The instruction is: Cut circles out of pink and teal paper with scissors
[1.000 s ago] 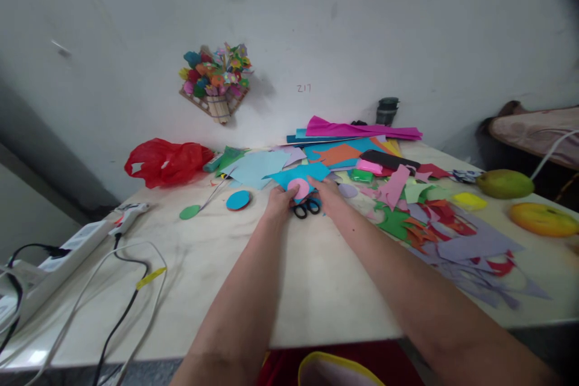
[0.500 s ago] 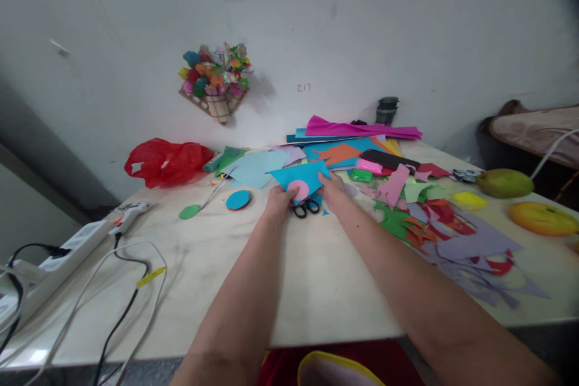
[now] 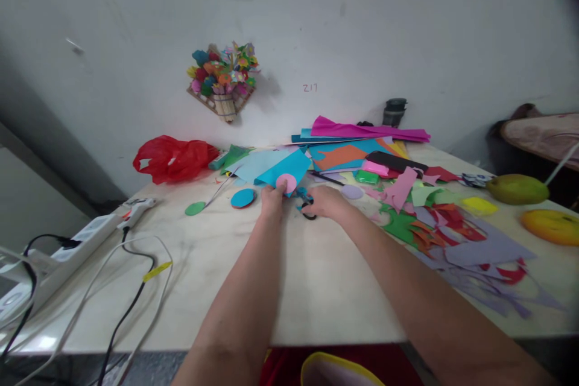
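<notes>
My left hand (image 3: 273, 198) is closed on a sheet of blue paper (image 3: 293, 164), its thumb pressing a pink paper circle (image 3: 287, 182) flat against it. Just right of the paper, my right hand (image 3: 326, 201) has its fingers closed at the black handles of a pair of scissors (image 3: 309, 215) low over the tabletop. The scissors' blades are mostly hidden. A blue paper disc (image 3: 243, 198) with a reddish edge beneath it lies left of my left hand. Beyond my right hand rests a lilac paper circle (image 3: 351, 192) beside a dark pen-like stick (image 3: 326, 178).
Colored paper scraps (image 3: 452, 223) cover the right side, near a mango (image 3: 518, 189). Paper sheets (image 3: 346, 157) and a black phone-like object (image 3: 396, 161) lie at the back. A red plastic bag (image 3: 174, 160), a green circle (image 3: 195, 208) and a power strip (image 3: 85, 238) are leftward.
My right hand has let go of the blue paper and moved down to the scissors. The paper has turned in my left hand. The camera view has shifted slightly left.
</notes>
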{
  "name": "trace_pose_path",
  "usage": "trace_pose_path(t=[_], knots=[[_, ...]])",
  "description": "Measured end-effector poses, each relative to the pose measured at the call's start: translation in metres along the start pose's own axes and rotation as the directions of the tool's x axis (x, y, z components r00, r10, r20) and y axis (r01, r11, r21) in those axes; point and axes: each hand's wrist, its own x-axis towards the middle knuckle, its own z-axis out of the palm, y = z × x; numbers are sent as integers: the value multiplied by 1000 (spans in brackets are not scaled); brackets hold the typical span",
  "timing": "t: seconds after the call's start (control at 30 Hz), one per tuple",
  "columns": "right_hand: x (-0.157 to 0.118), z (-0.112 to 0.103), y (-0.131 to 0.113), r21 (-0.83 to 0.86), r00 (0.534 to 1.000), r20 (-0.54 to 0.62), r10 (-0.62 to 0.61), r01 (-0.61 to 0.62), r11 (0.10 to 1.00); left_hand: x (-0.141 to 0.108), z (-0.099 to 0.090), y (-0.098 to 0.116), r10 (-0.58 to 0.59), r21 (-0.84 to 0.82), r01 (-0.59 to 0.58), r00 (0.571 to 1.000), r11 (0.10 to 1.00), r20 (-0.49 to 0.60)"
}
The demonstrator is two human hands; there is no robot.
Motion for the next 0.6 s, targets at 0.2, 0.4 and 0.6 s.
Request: trace_pose_path(t=[0.2, 0.4, 0.6], knots=[[-8, -7, -12, -107, 995, 95, -7, 18, 994, -1, 2, 1, -16, 0, 16, 997, 1000, -80], [-6, -9, -8, -141, 988, 154, 11, 11, 990, -3, 5, 3, -19, -26, 16, 993, 1000, -115], [-8, -9, -12, -214, 989, 139, -49, 78, 974, -3, 5, 4, -16, -8, 15, 992, 1000, -127]])
